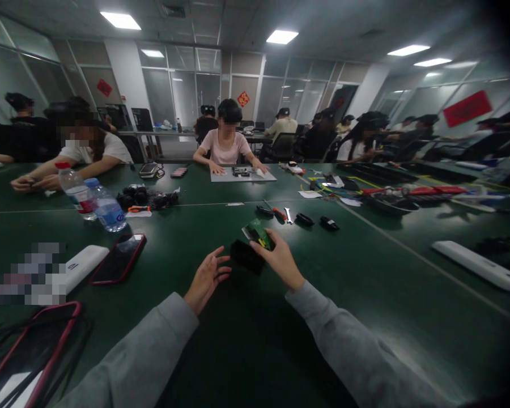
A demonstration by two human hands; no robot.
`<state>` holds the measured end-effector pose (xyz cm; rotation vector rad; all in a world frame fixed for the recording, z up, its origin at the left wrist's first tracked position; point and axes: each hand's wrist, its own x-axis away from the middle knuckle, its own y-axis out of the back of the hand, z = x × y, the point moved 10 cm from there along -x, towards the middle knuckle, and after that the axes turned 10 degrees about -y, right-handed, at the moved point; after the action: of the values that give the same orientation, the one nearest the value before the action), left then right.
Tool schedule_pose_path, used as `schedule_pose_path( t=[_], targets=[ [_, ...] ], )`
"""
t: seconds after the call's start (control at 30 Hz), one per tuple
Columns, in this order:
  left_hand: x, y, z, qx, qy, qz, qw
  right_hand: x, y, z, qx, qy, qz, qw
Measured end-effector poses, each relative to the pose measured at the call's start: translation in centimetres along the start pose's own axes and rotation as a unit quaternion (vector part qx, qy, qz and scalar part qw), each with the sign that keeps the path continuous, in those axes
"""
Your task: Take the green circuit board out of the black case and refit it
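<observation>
My right hand grips a small green box with yellow marks and a paler end, thumb on the near side. Just below and left of it is a dark black block-like object; its details are lost in shadow, and I cannot tell whether my right hand also touches it. To the left of that black object, my left hand is held with its fingers apart and nothing in it. Farther forward lie a wrench, an orange-handled tool and several small black pieces.
Two water bottles, a red-edged phone and a white bar-shaped device stand or lie to the left. Another white device is at right. Across the green table, a person works at a grey mat.
</observation>
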<state>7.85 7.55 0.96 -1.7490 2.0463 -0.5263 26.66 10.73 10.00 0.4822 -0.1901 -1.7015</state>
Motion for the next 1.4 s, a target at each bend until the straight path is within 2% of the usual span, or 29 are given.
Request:
schedule_pose_path(
  t=[0.1, 0.3, 0.5, 0.73, 0.87, 0.97, 1.13, 1.27, 1.33, 1.4],
  targets=[
    [0.0, 0.2, 0.3, -0.002, 0.004, -0.004, 1.000, 0.2, -0.8, 0.1, 0.060, 0.023, 0.009, 0.998],
    [-0.1, 0.3, 0.3, -0.011, -0.003, -0.006, 1.000, 1.1, -2.2, 0.6, 0.098, 0.075, 0.013, 0.992],
    [0.1, 0.1, 0.1, -0.012, -0.002, -0.003, 1.000, 0.1, -2.6, 0.0, 0.135, 0.063, 0.047, 0.988],
    [0.1, 0.2, 0.3, -0.011, -0.002, 0.002, 1.000, -1.1, -1.9, -0.5, 0.100, 0.053, 0.069, 0.991],
    [0.0, 0.2, 0.3, -0.013, -0.004, 0.007, 1.000, -0.6, -3.1, 0.5, 0.144, 0.086, 0.114, 0.979],
    [0.0, 0.3, 0.4, -0.013, -0.003, 0.005, 1.000, -0.1, -3.5, 0.7, 0.160, 0.092, 0.112, 0.976],
    [-0.1, 0.4, 0.6, -0.013, 0.001, 0.002, 1.000, 0.6, -4.1, -0.4, 0.168, 0.095, 0.110, 0.975],
    [-0.2, 0.4, 0.6, -0.017, -0.004, 0.006, 1.000, 0.4, -2.8, -1.7, 0.184, 0.094, 0.094, 0.974],
    [-0.2, 0.6, 0.7, -0.020, 0.001, 0.003, 1.000, -0.2, -0.9, -2.8, 0.199, 0.090, 0.078, 0.973],
    [-0.2, 0.6, 0.8, -0.019, 0.004, 0.002, 1.000, -1.0, 2.0, -4.5, 0.224, 0.075, 0.048, 0.971]
  ],
)
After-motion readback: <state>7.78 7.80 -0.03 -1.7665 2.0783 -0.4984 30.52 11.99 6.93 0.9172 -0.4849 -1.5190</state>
